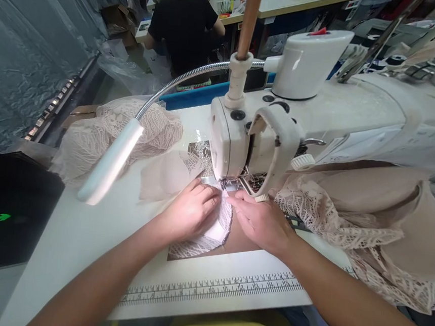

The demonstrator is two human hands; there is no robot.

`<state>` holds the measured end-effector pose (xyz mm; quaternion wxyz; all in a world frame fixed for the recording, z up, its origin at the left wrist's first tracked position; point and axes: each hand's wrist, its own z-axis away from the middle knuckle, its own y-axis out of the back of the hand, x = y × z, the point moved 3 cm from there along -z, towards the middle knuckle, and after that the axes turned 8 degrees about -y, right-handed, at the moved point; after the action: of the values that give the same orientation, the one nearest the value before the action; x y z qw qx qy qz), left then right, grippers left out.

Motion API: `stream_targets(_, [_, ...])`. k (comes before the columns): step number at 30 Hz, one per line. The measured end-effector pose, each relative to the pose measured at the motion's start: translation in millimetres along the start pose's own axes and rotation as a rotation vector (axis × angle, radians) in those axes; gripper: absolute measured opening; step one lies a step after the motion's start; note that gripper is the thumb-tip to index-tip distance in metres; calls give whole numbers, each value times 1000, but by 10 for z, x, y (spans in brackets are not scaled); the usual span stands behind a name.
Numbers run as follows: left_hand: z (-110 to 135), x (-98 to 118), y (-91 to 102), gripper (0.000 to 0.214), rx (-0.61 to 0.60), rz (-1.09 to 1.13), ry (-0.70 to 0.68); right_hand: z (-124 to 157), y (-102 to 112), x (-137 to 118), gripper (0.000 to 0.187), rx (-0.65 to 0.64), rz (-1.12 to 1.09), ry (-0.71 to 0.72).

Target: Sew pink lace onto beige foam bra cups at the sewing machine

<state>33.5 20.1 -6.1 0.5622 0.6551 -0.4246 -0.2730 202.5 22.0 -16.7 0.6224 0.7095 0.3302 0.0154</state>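
A piece of pale lace fabric (224, 219) lies under the needle area of the white sewing machine (220, 133), its curved edge towards me. My left hand (190, 209) holds the lace down from the left, fingers bent and pressed together on it. On the other side, my right hand (260, 222) has its fingers closed at the fabric's right edge, close to the presser foot (224, 184). Its fingertips are partly hidden by the machine. Beneath the lace, a brown patch (246, 241) shows on the white table (93, 233).
A lamp (111, 161) on a bendy metal neck leans over the table's left side. Lace is heaped behind it (140, 123), and more beige lace fabric (380, 223) lies at right. A printed ruler (210, 289) runs along the front edge. A person in black (183, 28) sits beyond.
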Motion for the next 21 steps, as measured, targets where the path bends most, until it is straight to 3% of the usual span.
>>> stream_targets(16, [42, -206, 4, 31, 18, -25, 15, -13, -13, -25, 39, -86, 52, -18])
stream_targets(21, [14, -148, -31, 32, -15, -56, -20, -37, -33, 16, 38, -69, 56, -27])
